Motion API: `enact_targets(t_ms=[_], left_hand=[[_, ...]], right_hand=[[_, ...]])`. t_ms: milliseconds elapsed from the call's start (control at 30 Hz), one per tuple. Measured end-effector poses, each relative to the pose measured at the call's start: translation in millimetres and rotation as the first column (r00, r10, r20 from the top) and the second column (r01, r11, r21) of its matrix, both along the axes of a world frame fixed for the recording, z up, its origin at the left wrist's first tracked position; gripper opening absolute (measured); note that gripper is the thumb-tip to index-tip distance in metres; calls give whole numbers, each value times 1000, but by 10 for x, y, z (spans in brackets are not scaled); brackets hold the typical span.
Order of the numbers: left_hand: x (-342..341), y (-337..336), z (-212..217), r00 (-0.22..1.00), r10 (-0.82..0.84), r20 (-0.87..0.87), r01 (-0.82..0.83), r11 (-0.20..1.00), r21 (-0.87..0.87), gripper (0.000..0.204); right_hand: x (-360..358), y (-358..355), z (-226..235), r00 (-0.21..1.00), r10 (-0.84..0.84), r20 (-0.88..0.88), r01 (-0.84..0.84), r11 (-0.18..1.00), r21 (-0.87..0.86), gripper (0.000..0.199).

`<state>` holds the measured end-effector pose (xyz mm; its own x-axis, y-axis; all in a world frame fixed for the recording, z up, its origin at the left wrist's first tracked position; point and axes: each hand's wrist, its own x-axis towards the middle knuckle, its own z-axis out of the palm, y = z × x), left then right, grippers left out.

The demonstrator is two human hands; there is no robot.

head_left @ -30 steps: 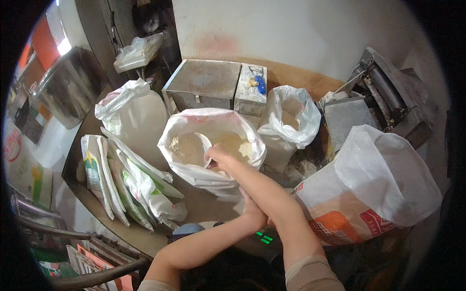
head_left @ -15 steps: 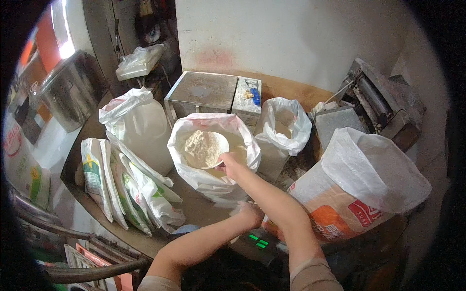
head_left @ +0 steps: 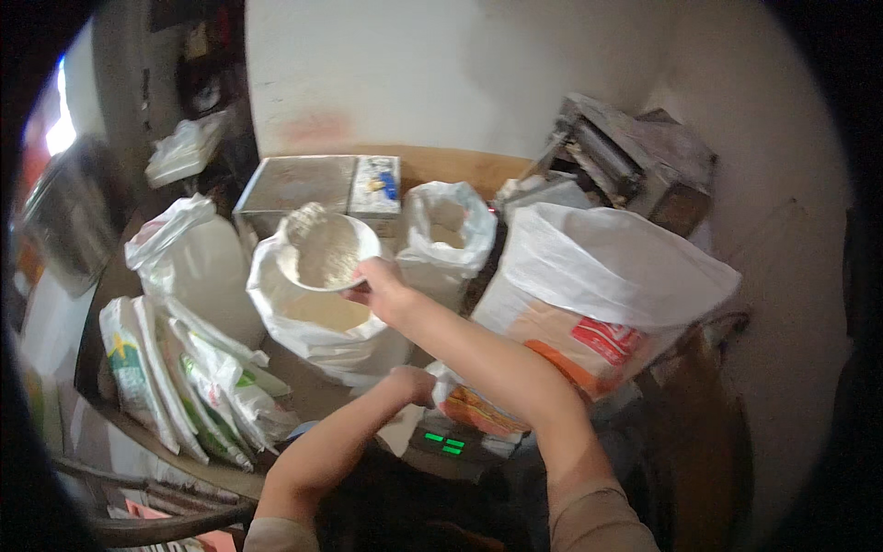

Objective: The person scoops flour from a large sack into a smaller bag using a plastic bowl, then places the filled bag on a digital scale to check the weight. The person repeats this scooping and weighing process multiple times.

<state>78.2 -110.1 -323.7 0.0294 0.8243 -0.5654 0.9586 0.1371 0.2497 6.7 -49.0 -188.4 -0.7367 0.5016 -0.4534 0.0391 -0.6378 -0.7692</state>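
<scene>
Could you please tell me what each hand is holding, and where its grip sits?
The right hand holds a white bowl of flour by its near rim. The left hand rests on a bag; its grip cannot be told.

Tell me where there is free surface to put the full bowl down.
Little is free. One bare brown patch lies between the open flour sack, the leaning packets and the left hand. Elsewhere sacks stand tight together, and the scale already carries a bag. The right hand holds the bowl.

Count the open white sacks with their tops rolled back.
3, though others may be hidden: the middle sack under the right hand holding a bowl, a smaller sack behind, a large sack at right.
</scene>
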Motion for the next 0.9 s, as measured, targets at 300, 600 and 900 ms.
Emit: enact_targets(t_ms=[300, 600, 900], left_hand=[[-367, 138, -30, 999, 13, -34, -4, 964, 266, 49], [-568, 498, 1313, 164, 98, 982, -829, 553, 84, 28], [31, 1264, 2873, 400, 135, 906, -666, 722, 187, 48]], right_hand=[[513, 106, 1742, 968, 45, -248, -13, 991, 132, 18], [1877, 955, 2545, 960, -84, -268, 203, 869, 452, 32], [3747, 1709, 2536, 940, -342, 1, 259, 714, 651, 39]])
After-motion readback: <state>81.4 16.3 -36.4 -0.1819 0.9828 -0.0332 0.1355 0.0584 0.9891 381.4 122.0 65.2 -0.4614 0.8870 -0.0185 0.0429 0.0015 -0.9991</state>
